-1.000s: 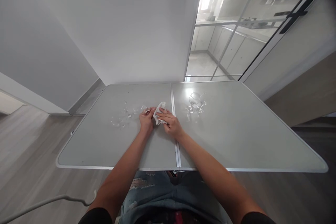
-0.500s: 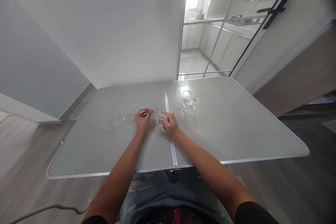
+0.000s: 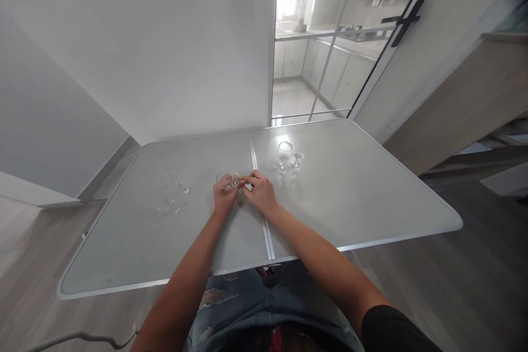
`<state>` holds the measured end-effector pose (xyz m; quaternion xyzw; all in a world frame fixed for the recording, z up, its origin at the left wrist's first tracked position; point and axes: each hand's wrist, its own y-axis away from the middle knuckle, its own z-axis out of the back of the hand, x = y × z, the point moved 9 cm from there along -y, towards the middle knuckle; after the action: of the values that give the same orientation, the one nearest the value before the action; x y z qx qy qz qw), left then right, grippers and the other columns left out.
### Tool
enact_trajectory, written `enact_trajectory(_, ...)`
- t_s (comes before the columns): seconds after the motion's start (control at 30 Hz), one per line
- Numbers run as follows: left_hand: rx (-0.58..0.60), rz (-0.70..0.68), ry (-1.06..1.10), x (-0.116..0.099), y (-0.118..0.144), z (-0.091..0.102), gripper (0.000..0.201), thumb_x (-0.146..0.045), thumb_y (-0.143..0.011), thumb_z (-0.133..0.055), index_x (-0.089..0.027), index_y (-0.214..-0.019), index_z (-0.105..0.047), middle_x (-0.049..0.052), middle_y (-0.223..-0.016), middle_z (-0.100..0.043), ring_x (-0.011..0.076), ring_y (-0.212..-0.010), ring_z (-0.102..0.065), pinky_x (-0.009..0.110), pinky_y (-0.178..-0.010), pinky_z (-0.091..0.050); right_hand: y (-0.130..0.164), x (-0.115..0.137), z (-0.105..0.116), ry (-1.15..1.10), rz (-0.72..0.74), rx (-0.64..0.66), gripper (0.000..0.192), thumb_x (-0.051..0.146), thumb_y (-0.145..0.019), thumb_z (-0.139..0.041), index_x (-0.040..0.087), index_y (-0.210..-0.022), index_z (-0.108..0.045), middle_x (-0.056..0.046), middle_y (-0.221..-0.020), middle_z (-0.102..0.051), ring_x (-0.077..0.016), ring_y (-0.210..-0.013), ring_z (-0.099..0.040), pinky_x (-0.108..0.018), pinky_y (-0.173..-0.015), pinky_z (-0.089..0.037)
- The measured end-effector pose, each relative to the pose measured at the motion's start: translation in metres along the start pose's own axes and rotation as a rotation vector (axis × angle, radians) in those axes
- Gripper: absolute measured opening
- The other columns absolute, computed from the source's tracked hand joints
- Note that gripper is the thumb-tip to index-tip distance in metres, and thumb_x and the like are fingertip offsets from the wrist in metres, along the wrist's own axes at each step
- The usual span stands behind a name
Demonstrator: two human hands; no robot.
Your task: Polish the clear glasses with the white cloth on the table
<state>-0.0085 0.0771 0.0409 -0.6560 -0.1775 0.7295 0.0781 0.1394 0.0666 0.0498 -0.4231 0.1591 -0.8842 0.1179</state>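
A clear stemmed glass (image 3: 221, 177) lies tilted in my left hand (image 3: 225, 197), whose fingers are closed around it. My right hand (image 3: 262, 193) meets the left one at the stem end of the glass. Bunched in its fingers is a white cloth (image 3: 248, 187), mostly hidden by the hand. The cloth appears to touch the foot or stem, though the exact contact is covered by my fingers.
Two stemmed glasses, a larger one (image 3: 284, 153) and a smaller one (image 3: 296, 161), stand right of the table's metal seam (image 3: 253, 153). On the left lie several faint clear glasses (image 3: 176, 198). A wall and a glazed door (image 3: 305, 82) border the far edge.
My right hand has brought the cloth left against the glass, so both hands now touch. The glass in my left hand shows more clearly. The whole view has shifted slightly.
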Motion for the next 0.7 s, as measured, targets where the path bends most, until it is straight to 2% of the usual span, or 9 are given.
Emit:
enact_trajectory(0.23, 0.046, -0.044, -0.049, 0.002, 0.000, -0.003, 0.019, -0.033, -0.074, -0.080, -0.025, -0.092, -0.081, 0.008, -0.098, -0.077, 0.0243, -0.094, -0.071, 0.039, -0.092, -0.052, 0.001, -0.006, -0.002, 0.137, -0.011, 0.006, 0.018, 0.034, -0.089, -0.061, 0.029, -0.096, -0.077, -0.002, -0.090, -0.067, -0.0160, -0.076, -0.063, -0.026, -0.065, -0.040)
enact_trajectory(0.33, 0.053, -0.025, -0.011, 0.006, 0.001, -0.002, 0.028, -0.035, -0.071, -0.083, -0.025, -0.097, -0.081, 0.009, -0.102, -0.078, 0.0270, -0.097, -0.071, 0.041, -0.094, -0.052, -0.001, -0.004, 0.002, 0.227, 0.016, 0.001, 0.016, 0.032, -0.089, -0.061, 0.026, -0.088, -0.075, -0.003, -0.087, -0.068, -0.0151, -0.070, -0.062, -0.026, -0.061, -0.037)
enact_trajectory(0.43, 0.090, 0.003, 0.067, 0.007, 0.002, -0.003, 0.038, -0.040, -0.069, -0.084, -0.023, -0.103, -0.079, 0.010, -0.104, -0.077, 0.0270, -0.096, -0.071, 0.038, -0.089, -0.054, -0.001, 0.006, 0.015, 0.224, 0.041, -0.033, 0.016, 0.029, -0.089, -0.060, 0.025, -0.085, -0.075, -0.003, -0.083, -0.069, -0.0146, -0.067, -0.061, -0.025, -0.060, -0.037)
enact_trajectory(0.5, 0.082, -0.016, 0.092, 0.003, 0.002, 0.000, 0.038, -0.046, -0.074, -0.079, -0.022, -0.104, -0.079, 0.010, -0.099, -0.077, 0.0234, -0.087, -0.070, 0.033, -0.079, -0.054, 0.008, 0.014, 0.032, 0.116, 0.061, -0.051, 0.016, 0.028, -0.088, -0.060, 0.025, -0.088, -0.077, -0.003, -0.081, -0.069, -0.0150, -0.066, -0.061, -0.026, -0.062, -0.041)
enact_trajectory(0.57, 0.081, -0.049, 0.075, -0.002, 0.003, 0.001, 0.033, -0.050, -0.081, -0.071, -0.020, -0.093, -0.079, 0.008, -0.081, -0.073, 0.0182, -0.071, -0.064, 0.027, -0.065, -0.049, 0.023, 0.015, 0.056, -0.057, 0.065, -0.060, 0.017, 0.028, -0.088, -0.062, 0.026, -0.094, -0.078, -0.002, -0.081, -0.072, -0.0169, -0.068, -0.064, -0.027, -0.066, -0.047)
enact_trajectory(0.63, 0.138, -0.067, 0.028, -0.003, 0.005, -0.005, 0.036, -0.052, -0.084, -0.067, -0.019, -0.070, -0.075, 0.003, -0.060, -0.062, 0.0139, -0.057, -0.053, 0.024, -0.055, -0.040, 0.041, -0.004, 0.093, -0.177, -0.002, -0.124, 0.019, 0.035, -0.089, -0.062, 0.025, -0.092, -0.079, -0.004, -0.090, -0.076, -0.0211, -0.079, -0.069, -0.032, -0.074, -0.052)
enact_trajectory(0.7, 0.231, -0.078, -0.028, -0.003, 0.006, -0.017, 0.045, -0.052, -0.084, -0.067, -0.019, -0.053, -0.063, 0.000, -0.049, -0.048, 0.0110, -0.048, -0.041, 0.024, -0.050, -0.032, 0.057, -0.043, 0.139, -0.156, -0.145, -0.250, 0.025, 0.043, -0.087, -0.064, 0.023, -0.089, -0.079, -0.006, -0.092, -0.077, -0.0246, -0.081, -0.071, -0.035, -0.076, -0.054)
